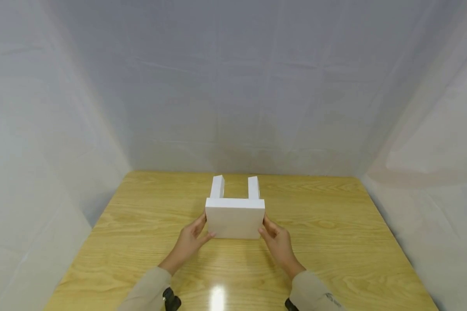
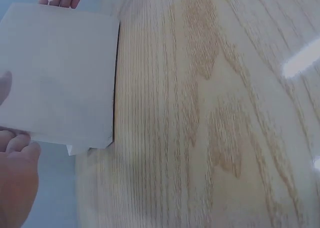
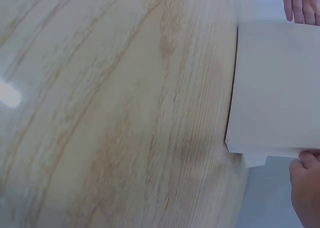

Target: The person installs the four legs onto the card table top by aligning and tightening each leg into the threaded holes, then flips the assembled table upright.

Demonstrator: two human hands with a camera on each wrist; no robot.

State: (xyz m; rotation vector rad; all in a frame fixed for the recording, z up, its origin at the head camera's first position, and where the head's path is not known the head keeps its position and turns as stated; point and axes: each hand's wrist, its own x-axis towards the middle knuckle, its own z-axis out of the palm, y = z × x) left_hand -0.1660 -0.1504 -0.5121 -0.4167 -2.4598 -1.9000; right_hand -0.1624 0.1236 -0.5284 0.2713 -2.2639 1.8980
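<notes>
A plain white box (image 1: 235,222) stands upright near the middle of the wooden table, its broad face toward me. My left hand (image 1: 189,238) grips its left side, the thumb over the front face and the fingers along the edge. On the opposite side my right hand (image 1: 281,246) holds it the same way, with its thumb near the lower right corner. Two narrow white blocks (image 1: 217,186) reach back from behind the box, one at each side. Both wrist views show the box's bottom edge close to the table; its rear is hidden.
The wood-grain table (image 1: 334,242) extends around the box, with a bright glare spot near its front. Pale cloth walls (image 1: 233,86) enclose the table at the back and on both sides. Beige sleeves (image 1: 148,289) with dark wrist devices (image 1: 172,299) come in from below.
</notes>
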